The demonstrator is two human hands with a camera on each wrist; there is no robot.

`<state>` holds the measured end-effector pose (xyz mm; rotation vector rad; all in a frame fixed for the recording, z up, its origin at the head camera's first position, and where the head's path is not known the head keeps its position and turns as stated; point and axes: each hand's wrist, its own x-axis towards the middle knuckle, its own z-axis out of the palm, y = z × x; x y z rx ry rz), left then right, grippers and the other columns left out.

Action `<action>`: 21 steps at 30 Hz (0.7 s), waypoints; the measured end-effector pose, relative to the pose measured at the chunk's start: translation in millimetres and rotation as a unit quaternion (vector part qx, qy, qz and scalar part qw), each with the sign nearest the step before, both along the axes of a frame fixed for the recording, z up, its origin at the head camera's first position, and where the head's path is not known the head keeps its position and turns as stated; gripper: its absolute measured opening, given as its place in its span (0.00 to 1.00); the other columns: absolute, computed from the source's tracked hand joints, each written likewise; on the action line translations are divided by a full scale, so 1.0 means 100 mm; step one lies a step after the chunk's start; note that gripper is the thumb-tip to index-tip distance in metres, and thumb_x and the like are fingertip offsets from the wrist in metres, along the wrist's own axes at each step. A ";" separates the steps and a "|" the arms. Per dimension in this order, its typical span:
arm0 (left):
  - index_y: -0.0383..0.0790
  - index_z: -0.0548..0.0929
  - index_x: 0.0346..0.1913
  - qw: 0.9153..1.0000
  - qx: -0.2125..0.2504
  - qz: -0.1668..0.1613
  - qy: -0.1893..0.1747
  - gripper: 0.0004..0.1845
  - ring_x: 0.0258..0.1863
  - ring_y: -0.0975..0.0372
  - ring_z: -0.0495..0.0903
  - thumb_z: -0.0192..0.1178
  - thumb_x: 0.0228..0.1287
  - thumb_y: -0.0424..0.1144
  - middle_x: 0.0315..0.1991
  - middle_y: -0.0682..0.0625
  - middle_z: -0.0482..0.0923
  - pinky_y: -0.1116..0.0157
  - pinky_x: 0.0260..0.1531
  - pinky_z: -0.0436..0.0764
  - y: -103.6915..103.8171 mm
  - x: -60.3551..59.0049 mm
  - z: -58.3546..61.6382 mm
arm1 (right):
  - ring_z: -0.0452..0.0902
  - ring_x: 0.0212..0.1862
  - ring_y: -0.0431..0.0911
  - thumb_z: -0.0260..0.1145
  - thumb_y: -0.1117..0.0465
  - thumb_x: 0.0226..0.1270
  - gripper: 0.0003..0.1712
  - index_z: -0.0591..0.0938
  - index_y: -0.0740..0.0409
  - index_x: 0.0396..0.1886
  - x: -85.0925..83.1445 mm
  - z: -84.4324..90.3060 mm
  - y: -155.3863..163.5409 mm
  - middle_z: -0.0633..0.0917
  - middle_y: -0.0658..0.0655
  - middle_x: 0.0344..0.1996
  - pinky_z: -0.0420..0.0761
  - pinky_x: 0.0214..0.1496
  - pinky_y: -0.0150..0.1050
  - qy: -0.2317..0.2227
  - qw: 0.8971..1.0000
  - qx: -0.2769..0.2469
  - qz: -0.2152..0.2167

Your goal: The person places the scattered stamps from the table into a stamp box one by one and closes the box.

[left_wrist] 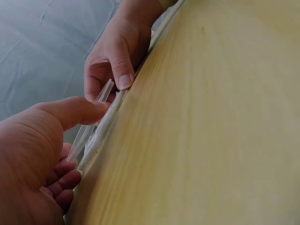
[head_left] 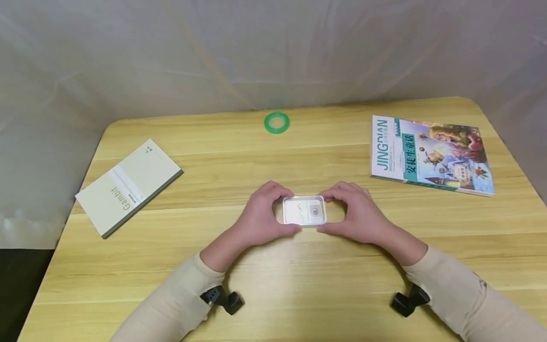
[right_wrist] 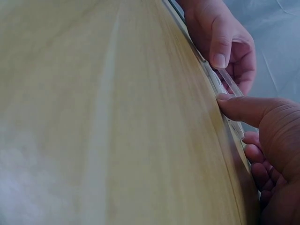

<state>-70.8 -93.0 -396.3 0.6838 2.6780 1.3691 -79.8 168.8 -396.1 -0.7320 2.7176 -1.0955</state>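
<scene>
A small clear plastic box (head_left: 296, 214) with rounded corners lies at the middle of the table, with a white printed sheet showing through it. From its left side my left hand (head_left: 262, 216) grips it between thumb and fingers. My right hand (head_left: 361, 213) pinches its right end the same way. In the left wrist view a clear lid (left_wrist: 80, 143) sits tilted and partly apart from the lower part (left_wrist: 99, 136) of the box. The left thumb rests on that lid; the right thumb touches the lower part. Some fingertips are hidden behind the box.
A cream notebook (head_left: 128, 185) lies at the left of the wooden table (head_left: 273, 294). Toward the back edge is a green tape roll (head_left: 270, 127). An illustrated book (head_left: 431, 156) occupies the right side. Behind the table hangs a pale curtain (head_left: 273, 52).
</scene>
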 end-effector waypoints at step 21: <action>0.38 0.84 0.49 0.999 -0.036 0.006 0.015 0.34 0.48 0.59 0.72 0.84 0.36 0.46 0.45 0.53 0.76 0.61 0.50 0.73 0.02 0.01 -0.03 | 0.72 0.49 0.44 0.83 0.38 0.42 0.40 0.84 0.46 0.56 0.00 0.01 0.02 0.80 0.43 0.43 0.62 0.56 0.51 -0.010 1.000 -0.004 0.004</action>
